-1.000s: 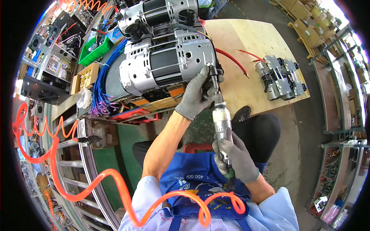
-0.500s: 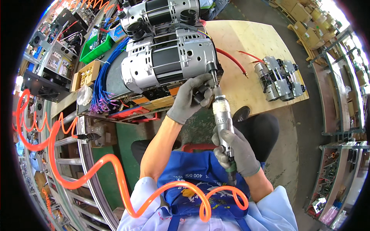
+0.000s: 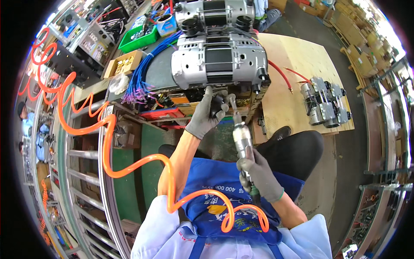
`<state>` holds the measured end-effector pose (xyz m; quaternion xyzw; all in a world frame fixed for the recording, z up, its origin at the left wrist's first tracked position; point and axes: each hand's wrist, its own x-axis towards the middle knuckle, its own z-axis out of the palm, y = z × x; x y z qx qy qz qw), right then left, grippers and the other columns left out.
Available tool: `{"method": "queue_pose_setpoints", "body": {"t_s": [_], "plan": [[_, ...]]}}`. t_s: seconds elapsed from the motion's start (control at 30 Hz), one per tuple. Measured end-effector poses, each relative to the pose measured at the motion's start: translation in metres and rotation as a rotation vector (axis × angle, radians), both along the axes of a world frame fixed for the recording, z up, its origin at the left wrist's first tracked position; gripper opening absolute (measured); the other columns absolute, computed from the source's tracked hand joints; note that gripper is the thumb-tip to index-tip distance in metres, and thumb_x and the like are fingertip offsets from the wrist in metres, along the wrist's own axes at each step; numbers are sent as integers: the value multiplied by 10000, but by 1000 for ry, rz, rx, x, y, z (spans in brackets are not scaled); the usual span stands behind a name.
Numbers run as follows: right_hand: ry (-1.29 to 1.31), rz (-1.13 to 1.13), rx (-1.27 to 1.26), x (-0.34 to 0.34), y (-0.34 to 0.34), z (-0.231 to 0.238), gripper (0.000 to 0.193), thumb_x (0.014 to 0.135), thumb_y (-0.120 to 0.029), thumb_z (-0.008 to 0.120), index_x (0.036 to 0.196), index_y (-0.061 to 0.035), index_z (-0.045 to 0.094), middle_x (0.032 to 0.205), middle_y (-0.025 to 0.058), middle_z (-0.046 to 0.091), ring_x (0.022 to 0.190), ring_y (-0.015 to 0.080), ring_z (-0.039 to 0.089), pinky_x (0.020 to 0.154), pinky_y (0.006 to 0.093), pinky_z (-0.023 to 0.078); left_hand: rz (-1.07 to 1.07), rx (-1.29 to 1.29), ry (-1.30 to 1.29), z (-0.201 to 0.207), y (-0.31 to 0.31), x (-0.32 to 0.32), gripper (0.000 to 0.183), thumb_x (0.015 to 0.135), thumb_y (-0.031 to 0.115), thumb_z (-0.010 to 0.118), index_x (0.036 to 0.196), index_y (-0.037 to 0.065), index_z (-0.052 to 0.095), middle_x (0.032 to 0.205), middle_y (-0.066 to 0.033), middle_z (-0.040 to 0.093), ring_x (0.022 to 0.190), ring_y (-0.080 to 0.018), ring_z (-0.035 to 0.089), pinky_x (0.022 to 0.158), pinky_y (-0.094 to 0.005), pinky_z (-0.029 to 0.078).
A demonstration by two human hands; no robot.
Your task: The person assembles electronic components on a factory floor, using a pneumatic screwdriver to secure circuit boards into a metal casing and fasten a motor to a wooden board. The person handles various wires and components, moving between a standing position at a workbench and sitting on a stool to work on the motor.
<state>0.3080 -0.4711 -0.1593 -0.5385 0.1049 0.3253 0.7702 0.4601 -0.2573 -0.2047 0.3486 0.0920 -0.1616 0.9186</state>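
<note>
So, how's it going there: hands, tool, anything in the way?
Right grip around power tool. Left grip holding small black part. Tool tip apart from silver-black machine. Orange coiled hose looping across blue apron.

Apron [image 3: 207, 172], blue: row of white numerals and characters [image 3: 222, 188]; larger white characters below; yellow lettering [image 3: 246, 224] lower down, partly crossed by orange hose [image 3: 171, 185]. Shirt [image 3: 151, 235], pale blue: small red characters [image 3: 188, 237] on the chest, indistinct.

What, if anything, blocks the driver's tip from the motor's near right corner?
Nothing visible between the driver in the right hand and the motor; the left hand, with a dark part, is left of the tip.
</note>
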Motion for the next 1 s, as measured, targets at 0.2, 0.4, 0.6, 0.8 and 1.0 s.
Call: {"method": "queue_pose_setpoints", "body": {"t_s": [0.2, 0.4, 0.6, 0.8, 1.0], "plan": [[-50, 140, -59, -7, 35, -18, 353, 928, -197, 603, 1190, -6, 463, 612, 26, 517, 433, 95, 504, 377, 256, 419, -77, 159, -152, -16, 40, -19, 526, 1075, 456, 337, 1101, 2, 603, 869, -154, 697, 444, -107, 499, 430, -225, 438], [-55, 188, -86, -7, 62, -29, 362, 931, -194, 600, 1189, 12, 452, 602, 28, 511, 422, 98, 498, 375, 264, 417, 76, 218, -83, -21, 62, -27, 624, 1076, 491, 277, 1091, -23, 630, 517, -48, 543, 388, -123, 440, 397, -250, 378], [-97, 163, -123, -2, 92, -36, 373, 926, -203, 613, 1183, 12, 450, 608, 30, 510, 421, 101, 499, 372, 274, 417, 41, 234, -69, -33, 77, -29, 504, 1064, 483, 359, 1019, 51, 616, 608, -54, 584, 404, -130, 478, 412, -244, 425], [-148, 74, -88, 10, 133, -50, 384, 926, -238, 635, 1155, 2, 441, 643, 39, 516, 431, 101, 506, 370, 273, 421, 126, 209, -22, -42, 101, -5, 414, 1044, 461, 456, 1083, 91, 637, 862, -70, 709, 616, -97, 580, 541, -251, 478], [-135, 16, -53, 23, 155, -53, 363, 927, -251, 642, 1127, -20, 446, 686, 41, 520, 450, 98, 512, 382, 273, 433, 83, 237, -94, -44, 113, 16, 418, 1051, 428, 456, 1077, 47, 627, 836, -69, 689, 705, -127, 624, 579, -251, 499]]}}
